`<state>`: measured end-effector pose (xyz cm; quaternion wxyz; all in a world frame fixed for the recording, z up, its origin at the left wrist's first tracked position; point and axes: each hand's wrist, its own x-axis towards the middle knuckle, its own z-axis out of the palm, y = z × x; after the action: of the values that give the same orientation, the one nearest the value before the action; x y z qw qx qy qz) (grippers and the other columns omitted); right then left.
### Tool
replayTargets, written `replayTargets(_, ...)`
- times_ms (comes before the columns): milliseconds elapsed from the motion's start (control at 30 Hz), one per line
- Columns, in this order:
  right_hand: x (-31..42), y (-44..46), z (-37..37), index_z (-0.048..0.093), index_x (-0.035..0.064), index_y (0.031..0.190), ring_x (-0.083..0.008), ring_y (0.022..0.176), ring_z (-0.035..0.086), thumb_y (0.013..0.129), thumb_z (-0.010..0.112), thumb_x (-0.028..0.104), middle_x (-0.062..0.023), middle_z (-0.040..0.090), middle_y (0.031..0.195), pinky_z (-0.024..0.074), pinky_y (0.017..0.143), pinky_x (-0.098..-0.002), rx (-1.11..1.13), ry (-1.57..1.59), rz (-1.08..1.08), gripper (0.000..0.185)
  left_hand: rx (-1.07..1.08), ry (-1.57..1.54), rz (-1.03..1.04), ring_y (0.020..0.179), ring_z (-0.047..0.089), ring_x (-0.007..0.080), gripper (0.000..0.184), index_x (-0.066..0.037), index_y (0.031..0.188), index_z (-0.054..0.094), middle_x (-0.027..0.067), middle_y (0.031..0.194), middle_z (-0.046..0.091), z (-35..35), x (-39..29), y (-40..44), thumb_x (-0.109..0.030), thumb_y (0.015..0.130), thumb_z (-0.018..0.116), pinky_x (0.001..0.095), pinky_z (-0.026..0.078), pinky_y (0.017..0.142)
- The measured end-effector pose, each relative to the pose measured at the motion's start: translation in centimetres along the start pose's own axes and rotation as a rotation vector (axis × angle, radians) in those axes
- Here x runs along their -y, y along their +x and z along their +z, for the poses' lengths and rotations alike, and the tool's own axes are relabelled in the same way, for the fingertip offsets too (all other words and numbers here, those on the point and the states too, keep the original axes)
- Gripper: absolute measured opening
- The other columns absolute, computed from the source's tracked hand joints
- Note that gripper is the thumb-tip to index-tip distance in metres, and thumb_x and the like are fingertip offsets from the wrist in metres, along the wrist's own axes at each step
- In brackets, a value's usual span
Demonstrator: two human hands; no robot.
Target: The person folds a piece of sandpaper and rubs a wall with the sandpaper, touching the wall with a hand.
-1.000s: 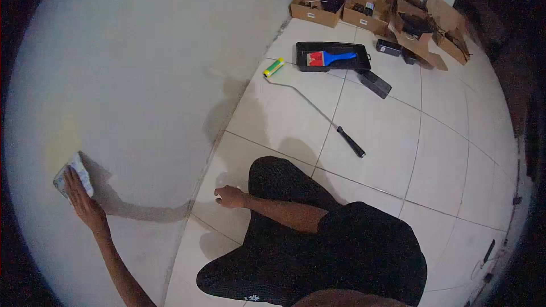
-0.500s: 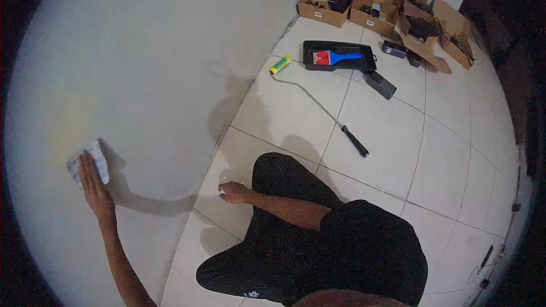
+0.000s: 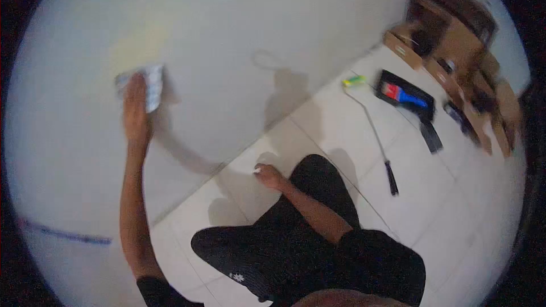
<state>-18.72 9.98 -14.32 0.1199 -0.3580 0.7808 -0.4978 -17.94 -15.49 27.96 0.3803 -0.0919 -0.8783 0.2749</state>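
My left hand [image 3: 136, 116] lies with its fingers flat on a folded white cloth [image 3: 154, 88] with a faint bluish pattern, pressing it to the pale wall [image 3: 216, 23]. Just above the cloth is a yellowish patch [image 3: 139, 42] on the wall. My right hand [image 3: 271, 176] hovers in front of my knee with its fingers curled in. A small whitish spot shows at its fingertips, too blurred to identify.
On the tiled floor [image 3: 364, 210] to the right lie a paint roller [image 3: 372, 131] and a black paint tray [image 3: 384, 99] with a blue-handled brush [image 3: 409, 99] in it. Cardboard boxes [image 3: 404, 51] stand behind. A dark strip [image 3: 68, 234] shows at lower left.
My view has turned, so floor items sit further right and tilted. The left hand and cloth appear higher and further right, still just below the yellowish patch. The right hand stays curled.
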Motion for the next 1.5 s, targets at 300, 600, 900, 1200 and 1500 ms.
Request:
replayTargets(300, 5.2, 0.0, -4.2, 0.058, 0.0020, 0.120, -0.0330, 0.094, 0.067, 0.091, 0.061, 0.025, -0.0219, 0.068, 0.104, 0.0517, 0.086, -0.0409, 0.183, -0.012, 0.234, 0.037, -0.007, -0.009, -0.080, 0.142, 0.028, 0.0277, 0.063, -0.010, 0.146, 0.037, 0.0095, 0.155, 0.028, -1.3, -1.9, 0.5, -0.003, 0.085, 0.052, 0.0451, 0.028, 0.115)
replayTargets(600, 4.3, 0.0, -3.5, 0.061, 0.0041, 0.118, -0.0315, 0.093, 0.067, 0.090, 0.062, 0.028, -0.0213, 0.067, 0.105, 0.0521, 0.084, -0.0401, 0.139, 0.034, 0.232, 0.037, -0.020, 0.084, -0.186, 0.143, 0.027, 0.0280, 0.060, -0.001, 0.143, 0.037, 0.0104, 0.153, 0.032, -1.4, -1.1, 0.6, -0.011, 0.086, 0.052, 0.0465, 0.024, 0.116)
replayTargets(900, 3.8, 0.0, -3.7, 0.061, 0.0025, 0.118, -0.0302, 0.093, 0.068, 0.088, 0.064, 0.026, -0.0207, 0.068, 0.105, 0.0527, 0.082, -0.0390, 0.138, -0.050, 0.174, 0.038, 0.016, -0.332, -0.247, 0.139, 0.034, 0.0289, 0.057, -0.007, 0.142, 0.040, 0.0123, 0.149, 0.039, -0.9, -7.5, -2.6, 0.001, 0.086, 0.046, 0.0462, 0.023, 0.118)
replayTargets(1200, -0.3, -0.2, -1.6, 0.061, 0.0002, 0.114, -0.0229, 0.079, 0.068, 0.093, 0.057, 0.015, -0.0155, 0.069, 0.098, 0.0560, 0.065, -0.0337, 0.057, 0.095, -0.023, 0.026, 0.093, -1.200, -1.499, 0.105, 0.058, 0.0459, 0.035, 0.004, 0.118, 0.056, 0.0278, 0.108, 0.063, 0.1, -33.8, -22.5, -0.023, 0.098, 0.046, 0.0467, 0.047, 0.089)
replayTargets(1500, 2.6, -2.2, -2.6, 0.059, 0.0025, 0.121, -0.0217, 0.087, 0.065, 0.094, 0.058, 0.036, -0.0142, 0.067, 0.101, 0.0551, 0.069, -0.0355, 0.214, 0.617, 0.384, 0.042, 0.211, -1.297, -1.572, 0.100, 0.061, 0.0385, 0.031, 0.001, 0.115, 0.057, 0.0217, 0.108, 0.064, 1.7, -37.6, -26.9, -0.022, 0.095, 0.053, 0.0444, 0.047, 0.089)
